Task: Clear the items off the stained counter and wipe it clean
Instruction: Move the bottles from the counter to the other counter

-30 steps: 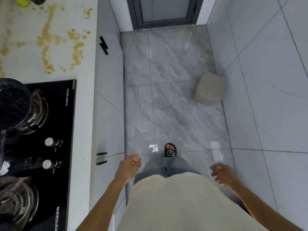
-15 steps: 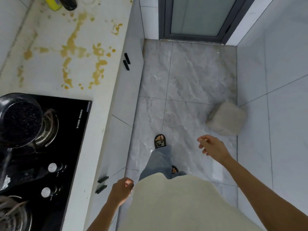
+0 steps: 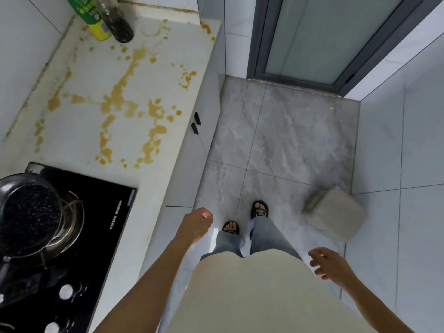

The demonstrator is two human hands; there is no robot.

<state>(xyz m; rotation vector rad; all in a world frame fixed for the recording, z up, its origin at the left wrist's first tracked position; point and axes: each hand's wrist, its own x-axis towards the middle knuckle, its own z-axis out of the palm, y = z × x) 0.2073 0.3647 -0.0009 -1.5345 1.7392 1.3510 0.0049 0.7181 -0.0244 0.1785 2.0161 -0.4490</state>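
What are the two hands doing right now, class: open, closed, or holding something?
Left hand: fingers loosely curled, holding nothing.
Right hand: open, fingers relaxed, holding nothing.

We are in a narrow home kitchen: a black gas hob (image 3: 72, 236) carries a dark pan (image 3: 26, 212), a stained white counter (image 3: 108, 104) runs beyond the hob, bottles (image 3: 108, 18) stand at the counter's far end, and cabinet handles (image 3: 195, 122) sit below its edge.

The person wears a loose cream top (image 3: 252, 292), faded blue-grey jeans (image 3: 262, 234) and black open-toed slippers (image 3: 259, 209) bearing a pale mark, perhaps a logo. Both forearms are bare, with no sleeves visible.
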